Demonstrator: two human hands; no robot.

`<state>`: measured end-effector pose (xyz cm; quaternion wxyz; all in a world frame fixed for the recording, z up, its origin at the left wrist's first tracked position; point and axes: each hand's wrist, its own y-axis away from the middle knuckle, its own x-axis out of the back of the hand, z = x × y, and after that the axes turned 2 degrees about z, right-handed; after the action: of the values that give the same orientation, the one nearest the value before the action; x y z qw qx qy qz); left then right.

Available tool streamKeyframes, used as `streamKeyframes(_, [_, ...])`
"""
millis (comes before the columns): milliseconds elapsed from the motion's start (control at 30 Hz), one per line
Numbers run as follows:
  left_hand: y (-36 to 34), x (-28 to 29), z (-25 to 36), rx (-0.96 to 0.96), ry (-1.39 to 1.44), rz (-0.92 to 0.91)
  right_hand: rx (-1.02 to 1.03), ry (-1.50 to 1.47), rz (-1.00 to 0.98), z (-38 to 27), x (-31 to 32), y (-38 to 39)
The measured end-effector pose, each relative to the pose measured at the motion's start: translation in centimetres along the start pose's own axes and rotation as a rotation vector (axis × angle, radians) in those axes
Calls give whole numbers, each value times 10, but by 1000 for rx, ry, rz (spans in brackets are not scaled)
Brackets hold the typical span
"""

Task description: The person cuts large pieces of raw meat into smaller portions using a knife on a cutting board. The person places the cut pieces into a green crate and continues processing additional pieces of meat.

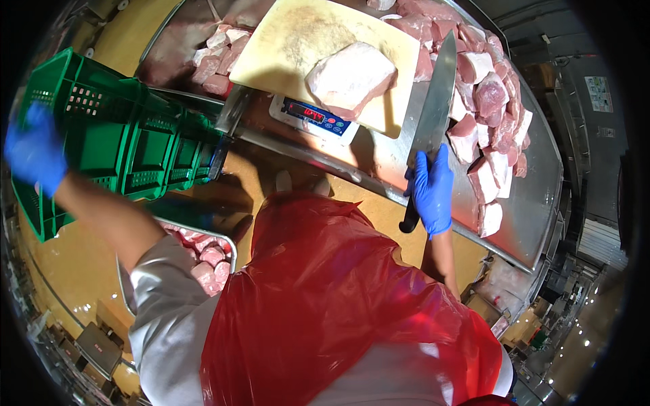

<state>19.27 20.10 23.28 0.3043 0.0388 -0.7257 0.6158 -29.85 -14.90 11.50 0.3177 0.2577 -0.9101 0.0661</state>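
Note:
My right hand (pixel 432 193) in a blue glove grips the black handle of a long knife (pixel 437 91), its blade angled up beside the cutting board. My left hand (pixel 35 149), also gloved, is at the outer end of stacked green crates (pixel 132 149) on the left; it is blurred, so its grip is unclear. A large pale cut of meat (pixel 349 78) lies on the cream board (pixel 277 47), over a digital scale (pixel 308 118) with a lit display.
Raw meat pieces (pixel 491 95) crowd the right of the steel table (pixel 514 230); more (pixel 217 54) lie left of the board. A metal tray of meat (pixel 210 254) is below my left arm. My red plastic apron (pixel 305 284) fills the lower middle, above yellow flooring (pixel 68 271).

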Motion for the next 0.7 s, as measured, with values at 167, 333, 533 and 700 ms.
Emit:
streamKeyframes(167, [122, -39, 314, -244, 1231, -779, 95, -45, 16, -8, 7, -14])
streamKeyframes(333, [129, -1, 438, -615, 747, -1230, 148, 8, 70, 7, 24, -9])
streamKeyframes(533, [109, -43, 405, -1451, 1099, -488, 42, -28, 90, 61, 38, 10])
streamKeyframes(700, [154, -70, 350, -746, 1413, -606, 66, 75, 78, 94, 31, 26])
